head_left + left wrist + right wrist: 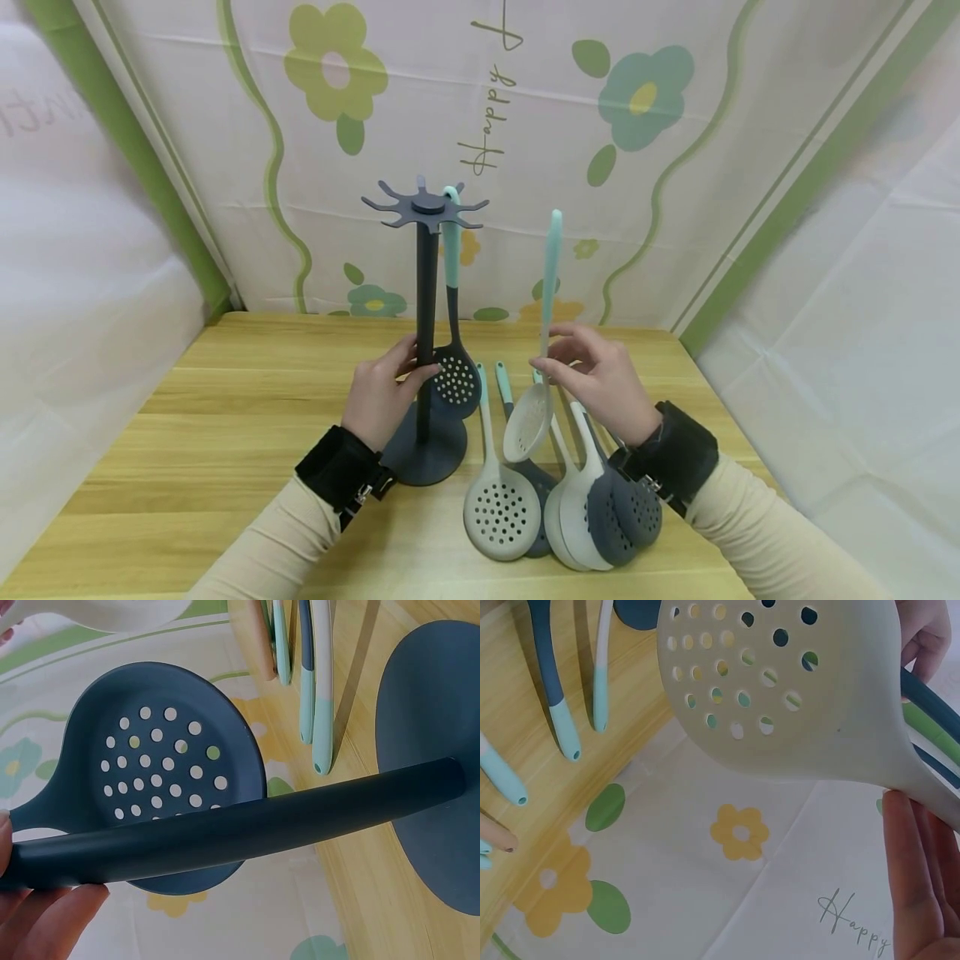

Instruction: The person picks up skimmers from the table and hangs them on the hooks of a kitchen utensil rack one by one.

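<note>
My left hand (382, 396) grips the dark post of a utensil stand (426, 300), whose round base rests on the table. From one arm of its top hangs a dark skimmer (457, 379) with a mint handle, behind the post. To the right, my right hand (600, 379) pinches the neck of a pale skimmer (528, 421), its mint handle pointing up and its perforated bowl low. In the right wrist view the pale skimmer (780, 697) fills the top, with fingers touching its neck. The left wrist view has the post (225, 836) crossing in front of the dark skimmer (165, 742).
Several utensils lie on the wooden table (225, 417) in front of my right hand, among them a pale skimmer (501, 521), a white ladle (581, 517) and a dark slotted one (637, 508). A flowered cloth (517, 125) hangs behind the table.
</note>
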Available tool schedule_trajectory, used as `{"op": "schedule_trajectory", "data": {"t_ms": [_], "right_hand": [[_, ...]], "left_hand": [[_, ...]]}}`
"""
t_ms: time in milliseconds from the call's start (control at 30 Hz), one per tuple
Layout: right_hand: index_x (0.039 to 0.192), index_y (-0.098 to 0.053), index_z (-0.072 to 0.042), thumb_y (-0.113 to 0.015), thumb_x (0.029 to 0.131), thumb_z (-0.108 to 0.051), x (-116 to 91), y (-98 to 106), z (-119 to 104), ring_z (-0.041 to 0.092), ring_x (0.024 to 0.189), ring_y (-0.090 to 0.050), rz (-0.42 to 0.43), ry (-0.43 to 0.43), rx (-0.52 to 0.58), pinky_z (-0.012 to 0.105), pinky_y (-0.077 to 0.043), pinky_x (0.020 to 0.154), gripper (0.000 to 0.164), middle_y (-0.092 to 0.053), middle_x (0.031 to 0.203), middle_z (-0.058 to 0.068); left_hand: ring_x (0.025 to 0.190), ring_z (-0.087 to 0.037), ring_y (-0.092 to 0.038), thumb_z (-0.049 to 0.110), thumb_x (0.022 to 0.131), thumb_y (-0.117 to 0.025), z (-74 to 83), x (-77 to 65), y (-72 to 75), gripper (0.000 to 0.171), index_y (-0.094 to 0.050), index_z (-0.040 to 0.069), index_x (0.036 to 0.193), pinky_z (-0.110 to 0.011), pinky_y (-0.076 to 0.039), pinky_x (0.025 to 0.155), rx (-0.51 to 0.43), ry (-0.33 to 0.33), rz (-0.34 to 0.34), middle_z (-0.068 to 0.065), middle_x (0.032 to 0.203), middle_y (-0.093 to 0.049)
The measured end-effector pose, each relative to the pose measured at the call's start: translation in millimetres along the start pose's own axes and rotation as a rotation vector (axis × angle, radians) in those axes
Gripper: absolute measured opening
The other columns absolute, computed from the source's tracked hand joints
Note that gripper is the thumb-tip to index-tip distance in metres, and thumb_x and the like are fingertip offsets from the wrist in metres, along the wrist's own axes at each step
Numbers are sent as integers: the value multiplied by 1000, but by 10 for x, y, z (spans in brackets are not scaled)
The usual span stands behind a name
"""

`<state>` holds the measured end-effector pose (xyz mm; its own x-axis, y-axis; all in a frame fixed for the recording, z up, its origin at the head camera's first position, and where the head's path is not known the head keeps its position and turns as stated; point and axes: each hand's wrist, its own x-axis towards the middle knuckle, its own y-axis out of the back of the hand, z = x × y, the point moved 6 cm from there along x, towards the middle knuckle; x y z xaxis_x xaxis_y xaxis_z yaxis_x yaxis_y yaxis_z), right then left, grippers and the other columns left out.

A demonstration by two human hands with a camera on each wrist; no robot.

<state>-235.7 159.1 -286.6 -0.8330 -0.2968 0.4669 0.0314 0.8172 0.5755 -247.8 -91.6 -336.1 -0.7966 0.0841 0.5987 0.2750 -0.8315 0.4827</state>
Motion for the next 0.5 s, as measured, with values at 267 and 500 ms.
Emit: {"op": "schedule_trajectory", "data": {"t_ms": [267, 500], "right_hand": [[122, -61, 2, -71, 91, -6, 20, -1, -7, 12, 71, -71, 3, 21, -24, 23, -59, 67, 34, -73, 90, 14], [120, -62, 2, -71, 91, -6, 41, -3, -27, 11, 71, -70, 6, 23, -22, 23, -59, 66, 32, -73, 88, 13]], "left_hand": [[94, -32, -74, 11, 89, -73, 5, -6, 5, 32, -67, 0, 119, -39, -61, 75, 7, -27, 18, -20, 109, -73], [95, -32, -74, 11, 89, -73, -3, -3, 6, 31, -66, 1, 118, -40, -61, 75, 6, -26, 17, -19, 110, -74]]}}
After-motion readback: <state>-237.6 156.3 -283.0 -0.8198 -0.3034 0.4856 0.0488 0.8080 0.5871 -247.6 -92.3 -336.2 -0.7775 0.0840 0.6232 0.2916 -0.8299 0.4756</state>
